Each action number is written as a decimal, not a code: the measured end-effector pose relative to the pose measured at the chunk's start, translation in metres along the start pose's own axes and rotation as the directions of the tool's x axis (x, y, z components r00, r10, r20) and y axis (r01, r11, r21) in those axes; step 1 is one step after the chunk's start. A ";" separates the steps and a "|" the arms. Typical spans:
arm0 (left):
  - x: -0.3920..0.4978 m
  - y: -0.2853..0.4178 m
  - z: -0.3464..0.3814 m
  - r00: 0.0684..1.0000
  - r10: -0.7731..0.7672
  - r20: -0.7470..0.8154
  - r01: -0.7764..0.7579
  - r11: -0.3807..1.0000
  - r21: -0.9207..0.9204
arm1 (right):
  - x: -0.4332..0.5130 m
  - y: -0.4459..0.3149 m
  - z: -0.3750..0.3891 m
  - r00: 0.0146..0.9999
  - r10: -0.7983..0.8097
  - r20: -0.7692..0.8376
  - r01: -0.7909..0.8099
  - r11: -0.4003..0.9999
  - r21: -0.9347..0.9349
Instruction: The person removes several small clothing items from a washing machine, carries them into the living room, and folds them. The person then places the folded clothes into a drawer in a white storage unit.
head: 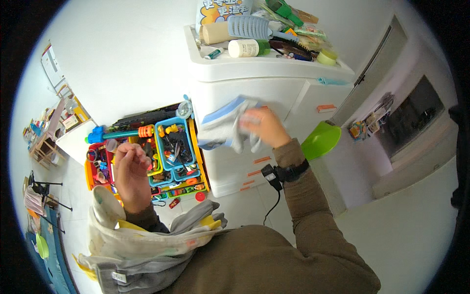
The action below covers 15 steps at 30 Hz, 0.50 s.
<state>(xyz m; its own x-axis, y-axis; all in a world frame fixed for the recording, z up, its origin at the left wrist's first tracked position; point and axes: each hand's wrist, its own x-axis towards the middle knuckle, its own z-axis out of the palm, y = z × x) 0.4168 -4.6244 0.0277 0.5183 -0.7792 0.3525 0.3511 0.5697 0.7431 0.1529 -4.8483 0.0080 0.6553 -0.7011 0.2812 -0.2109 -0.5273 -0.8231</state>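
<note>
My right hand point(266, 126), blurred, has its fingers curled on a grey-white cloth piece with blue edges point(220, 126), perhaps a small garment. It hangs in front of the white plastic drawer cabinet point(220, 172). My left hand point(131, 176) is raised at the left with loosely bent fingers and nothing visible in it. Over my left forearm drapes a cream, grey and yellow garment point(143, 246), which hides part of the sleeve. A black strap with a small cabled device point(272, 176) sits at my right wrist.
Behind my left hand stands a toy rack with coloured bins point(192, 143) full of small toys. A comb point(249, 27), a bottle point(244, 48) and other items crowd the cabinet top. A green plastic scoop-like object point(321, 141) is right of the cabinet. A red lid point(200, 197) lies on the floor.
</note>
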 end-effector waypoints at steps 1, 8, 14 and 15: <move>0.000 0.000 -0.002 1.000 0.003 -0.003 -0.003 1.000 0.004 | -0.009 0.011 0.008 0.976 0.107 0.187 -0.104 0.994 -0.028; 0.001 -0.003 -0.011 0.996 -0.030 -0.081 0.036 0.996 0.077 | -0.072 0.151 0.026 0.750 0.551 0.366 -0.609 0.791 0.055; 0.000 -0.014 0.007 0.991 -0.098 -0.091 0.112 0.980 0.162 | -0.062 0.253 0.024 0.552 0.834 0.013 -0.202 0.119 0.972; 0.001 -0.015 0.011 0.991 -0.107 -0.083 0.120 0.978 0.170 | -0.062 0.258 0.023 0.600 0.800 0.025 -0.201 0.121 0.972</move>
<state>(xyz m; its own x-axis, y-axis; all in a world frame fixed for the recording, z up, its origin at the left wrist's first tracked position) 0.4036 -4.6365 0.0237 0.5405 -0.8115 0.2222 0.2729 0.4190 0.8660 0.0748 -4.9301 -0.2333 0.2423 -0.8303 -0.5019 0.5478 0.5440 -0.6356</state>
